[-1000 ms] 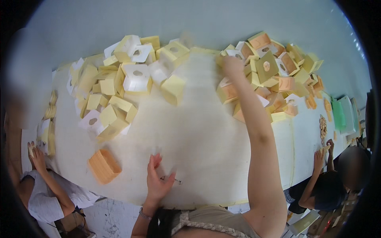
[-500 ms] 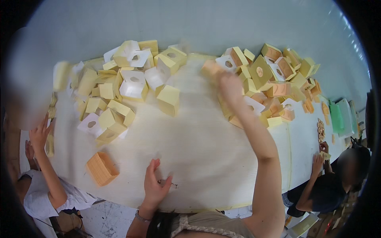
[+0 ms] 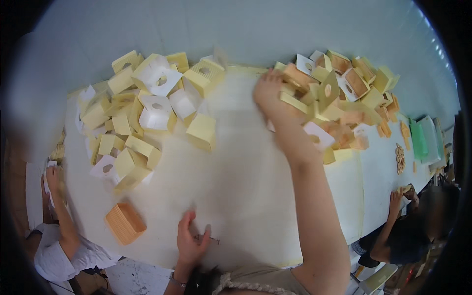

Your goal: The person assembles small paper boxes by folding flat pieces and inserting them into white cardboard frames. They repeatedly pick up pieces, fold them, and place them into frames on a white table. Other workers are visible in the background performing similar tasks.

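White and broad, the tabletop (image 3: 246, 191) fills most of what we see. Across its far left lies the largest heap, pale yellow card boxes (image 3: 129, 164) at many angles, with white inner faces and white flaps pierced by oval holes. At the far right we find a slightly smaller heap of mixed boxes (image 3: 328, 101): yellow outer walls, orange and tan inner faces, white flaps with similar oval cut-outs, several tipped open and leaning on one another.

At the table's left end we notice a seated person (image 3: 59, 255) in a pale top; at the right end, a co-worker (image 3: 396, 241) in a dark top. Toward the near left edge sits an orange block (image 3: 125, 223), its sides finely lined like stacked card.

Next come the wearer's own hands. We see the right hand (image 3: 269, 91) at the left edge of the mixed heap, fingers bent toward the boxes; blur keeps us from telling whether it pinches one. The left hand (image 3: 191, 246) is spread near the front edge, thumb apart from the fingers.

Farther right we spot small brown pieces (image 3: 400, 158) in a narrow pile. Smallest of all, dark marks (image 3: 212, 239) beside the left thumb are too fine for us to read.
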Demonstrator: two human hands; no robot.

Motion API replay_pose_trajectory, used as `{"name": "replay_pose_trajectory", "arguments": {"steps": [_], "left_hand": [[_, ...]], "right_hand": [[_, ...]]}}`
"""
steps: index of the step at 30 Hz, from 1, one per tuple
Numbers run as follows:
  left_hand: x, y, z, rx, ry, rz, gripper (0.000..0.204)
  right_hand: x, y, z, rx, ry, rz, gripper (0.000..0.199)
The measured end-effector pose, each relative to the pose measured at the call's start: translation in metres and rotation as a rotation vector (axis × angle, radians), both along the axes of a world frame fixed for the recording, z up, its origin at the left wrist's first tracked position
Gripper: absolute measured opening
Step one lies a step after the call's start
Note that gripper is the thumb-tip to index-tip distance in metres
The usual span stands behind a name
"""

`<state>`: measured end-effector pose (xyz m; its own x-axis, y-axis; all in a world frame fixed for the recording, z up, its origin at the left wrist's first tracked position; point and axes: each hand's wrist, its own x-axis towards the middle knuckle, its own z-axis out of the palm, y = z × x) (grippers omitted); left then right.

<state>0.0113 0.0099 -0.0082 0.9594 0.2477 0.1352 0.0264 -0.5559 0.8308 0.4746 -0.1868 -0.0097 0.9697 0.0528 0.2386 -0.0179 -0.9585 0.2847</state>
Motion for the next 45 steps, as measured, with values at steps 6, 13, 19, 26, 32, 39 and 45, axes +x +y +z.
{"name": "replay_pose_trajectory", "arguments": {"steps": [6,13,19,26,32,39,45], "left_hand": [[0.001,-0.003,0.007,0.154,0.013,-0.03,0.067],[-0.004,0.001,-0.001,0.164,-0.006,-0.075,0.066],[0.001,0.002,0.019,0.132,0.156,-0.058,0.062],[-0.004,0.004,-0.002,-0.026,0.023,0.016,0.06],[-0.032,0.053,0.029,0.576,-0.362,0.504,0.077],[-0.043,0.129,0.044,0.626,0.172,0.618,0.097],[-0.041,0.065,0.042,0.675,0.207,0.414,0.096]], "right_hand": [[0.035,-0.127,0.034,0.063,-0.048,0.195,0.042],[0.05,-0.194,0.079,0.631,-0.268,0.265,0.032],[0.057,-0.168,0.063,0.045,-0.302,0.071,0.049],[-0.029,0.101,0.059,0.209,-0.198,0.953,0.06],[-0.058,0.115,0.022,0.748,-0.268,0.797,0.044],[-0.312,0.139,0.064,1.256,0.062,1.239,0.028],[-0.36,0.173,0.033,1.447,1.342,0.662,0.031]]}}
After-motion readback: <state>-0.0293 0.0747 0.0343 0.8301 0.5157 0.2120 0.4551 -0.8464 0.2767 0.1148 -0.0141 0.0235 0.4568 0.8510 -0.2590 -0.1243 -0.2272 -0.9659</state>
